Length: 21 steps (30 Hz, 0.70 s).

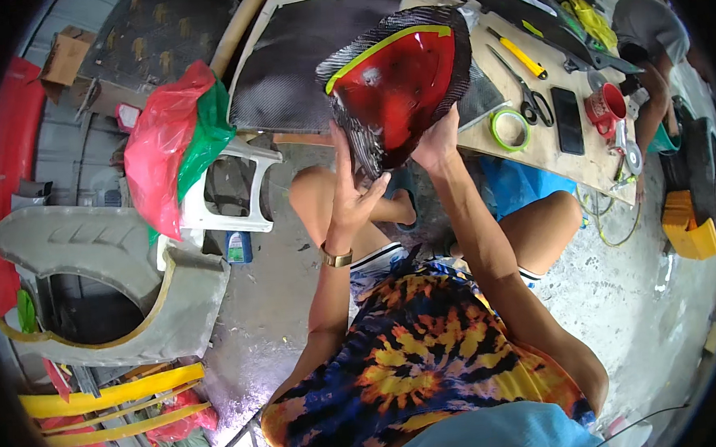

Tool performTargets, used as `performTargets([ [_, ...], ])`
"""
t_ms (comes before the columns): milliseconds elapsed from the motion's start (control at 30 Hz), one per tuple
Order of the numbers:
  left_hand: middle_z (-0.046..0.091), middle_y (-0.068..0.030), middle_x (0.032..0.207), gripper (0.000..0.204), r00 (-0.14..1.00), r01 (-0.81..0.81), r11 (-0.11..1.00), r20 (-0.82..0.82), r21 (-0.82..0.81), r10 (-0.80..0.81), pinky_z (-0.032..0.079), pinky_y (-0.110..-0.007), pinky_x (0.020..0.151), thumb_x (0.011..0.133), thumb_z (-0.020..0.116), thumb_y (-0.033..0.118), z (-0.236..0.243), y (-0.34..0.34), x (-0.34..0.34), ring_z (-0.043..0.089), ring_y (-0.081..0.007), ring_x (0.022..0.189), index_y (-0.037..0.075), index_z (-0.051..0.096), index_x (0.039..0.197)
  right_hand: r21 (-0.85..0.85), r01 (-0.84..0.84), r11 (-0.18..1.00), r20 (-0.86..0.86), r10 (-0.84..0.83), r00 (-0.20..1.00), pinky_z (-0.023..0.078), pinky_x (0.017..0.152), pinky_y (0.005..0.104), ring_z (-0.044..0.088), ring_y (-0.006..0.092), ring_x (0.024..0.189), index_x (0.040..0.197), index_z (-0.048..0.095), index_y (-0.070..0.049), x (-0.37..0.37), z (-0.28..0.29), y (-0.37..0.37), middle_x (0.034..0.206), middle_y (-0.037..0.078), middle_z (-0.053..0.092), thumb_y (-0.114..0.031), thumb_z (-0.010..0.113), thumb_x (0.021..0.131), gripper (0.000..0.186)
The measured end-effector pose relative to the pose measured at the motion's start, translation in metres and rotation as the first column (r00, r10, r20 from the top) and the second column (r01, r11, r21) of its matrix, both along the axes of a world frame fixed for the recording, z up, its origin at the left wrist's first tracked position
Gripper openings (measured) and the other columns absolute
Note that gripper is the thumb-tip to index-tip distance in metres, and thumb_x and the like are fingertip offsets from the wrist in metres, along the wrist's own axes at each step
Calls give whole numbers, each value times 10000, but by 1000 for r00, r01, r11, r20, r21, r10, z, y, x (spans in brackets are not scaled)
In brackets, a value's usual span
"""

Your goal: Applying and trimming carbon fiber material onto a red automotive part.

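I hold up a curved glossy red mould point(399, 84) with black carbon-fibre cloth wrapped round its edge and a strip of yellow-green tape along its top. My left hand point(348, 187) presses flat against its lower left edge, fingers spread, a gold watch on the wrist. My right hand point(439, 142) grips its lower right edge from beneath. The piece hangs in front of the wooden workbench point(532, 154), above my bare knees.
A sheet of carbon cloth point(285, 65) lies on the bench, with scissors point(529, 97), a yellow knife point(523, 57), a tape roll point(509, 129), a phone point(568, 119) and a red mug point(607, 105). A white plastic chair point(227, 194) with red and green bags stands left; another person point(648, 38) sits far right.
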<state>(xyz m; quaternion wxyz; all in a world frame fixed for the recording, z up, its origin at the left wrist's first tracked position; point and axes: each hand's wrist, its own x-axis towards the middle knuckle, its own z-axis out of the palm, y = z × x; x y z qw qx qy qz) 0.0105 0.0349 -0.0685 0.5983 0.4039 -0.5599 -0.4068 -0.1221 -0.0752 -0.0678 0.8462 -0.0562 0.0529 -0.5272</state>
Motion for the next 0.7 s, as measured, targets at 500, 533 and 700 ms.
performTargets([
  [500, 203, -246, 1514, 1019, 917, -103, 995, 386, -3, 97, 335, -436, 1086, 809, 734, 118, -12, 43, -8, 327, -345, 1361, 14, -6, 1501, 91, 122, 988, -122, -110, 986, 386, 1020, 506, 492, 333, 1185, 1332, 470, -92, -16, -8, 27, 1325, 136, 507, -577, 393, 907, 649],
  [533, 338, -226, 1444, 973, 928, -81, 997, 363, -10, 79, 409, -406, 1033, 835, 688, 53, -12, 44, -9, 454, -302, 1263, 14, -20, 1500, 80, 113, 990, -91, -105, 990, 367, 1034, 512, 476, 336, 1200, 1338, 466, -92, -17, -10, 27, 1344, 136, 492, -581, 391, 905, 657],
  [700, 395, -217, 1409, 902, 941, -102, 994, 327, 27, 88, 446, -358, 991, 861, 629, -19, -27, 55, -4, 505, -259, 1207, 13, -6, 1501, 24, 61, 998, 45, -62, 997, 401, 1015, 475, 505, 308, 1172, 1337, 470, -102, -14, -13, 35, 1313, 103, 525, -547, 413, 930, 605],
])
